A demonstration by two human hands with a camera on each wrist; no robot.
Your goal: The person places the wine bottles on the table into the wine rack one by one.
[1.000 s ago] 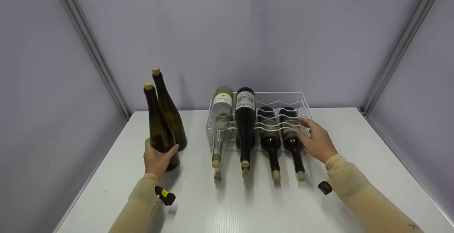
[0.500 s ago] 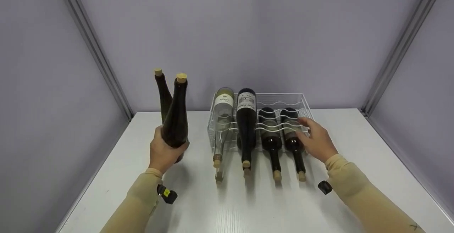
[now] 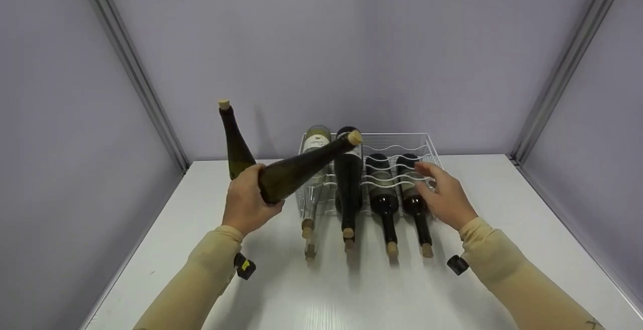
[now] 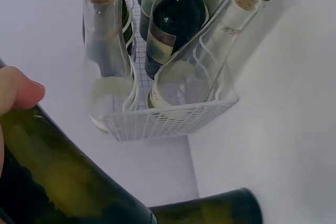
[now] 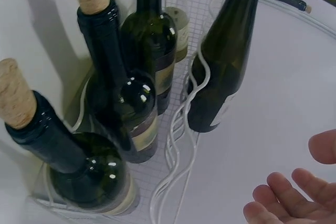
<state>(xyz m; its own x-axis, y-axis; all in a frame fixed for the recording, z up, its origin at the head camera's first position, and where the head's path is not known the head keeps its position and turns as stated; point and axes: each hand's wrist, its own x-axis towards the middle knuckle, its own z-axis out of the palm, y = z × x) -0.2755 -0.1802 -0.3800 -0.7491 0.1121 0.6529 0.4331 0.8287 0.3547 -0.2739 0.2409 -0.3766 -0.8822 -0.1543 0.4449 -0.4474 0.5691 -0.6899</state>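
Observation:
My left hand (image 3: 246, 204) grips a dark green wine bottle (image 3: 296, 174) round its lower body. The bottle is tilted, its corked neck pointing right and overlapping the rack in the head view. Behind that hand stands a second corked green wine bottle (image 3: 235, 146), its base hidden. A white wire wine rack (image 4: 173, 121) bears several bottles on two levels, with a clear bottle (image 3: 311, 189) and a dark labelled bottle (image 3: 346, 184) on top. Beside the rack's right end is my right hand (image 3: 444, 194); its relaxed fingers (image 5: 283, 198) hold nothing in the right wrist view.
Two dark bottles (image 3: 384, 202) lie on the rack's lower right level, corks facing me. Under everything is a white table (image 3: 321, 295), with grey panels (image 3: 321, 59) at the back and both sides. Small black cameras sit at both wrists.
My left hand has lifted the bottle, moved right and tipped it from nearly upright to leaning right. The second bottle still stands behind. My right hand has barely moved.

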